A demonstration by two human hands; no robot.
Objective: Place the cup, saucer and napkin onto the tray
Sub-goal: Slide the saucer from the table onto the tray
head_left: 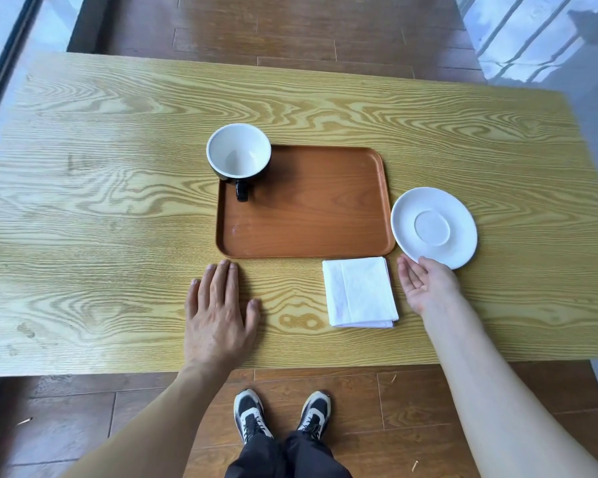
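Note:
A brown rectangular tray (308,232) lies in the middle of the wooden table. A black cup with a white inside (239,151) stands upright on the tray's far left corner, handle towards me. A white saucer (434,227) sits just right of the tray, slightly tilted. My right hand (425,286) is palm up at its near edge, with fingers under the rim. A folded white napkin (359,291) lies on the table in front of the tray's right corner, left of that hand. My left hand (218,305) rests flat, palm down, near the tray's front left corner.
The light wooden table (101,201) stretches wide to both sides, with its near edge close to my body. Brown floorboards (290,25) lie beyond the far edge. My shoes (282,414) stand below the table's near edge.

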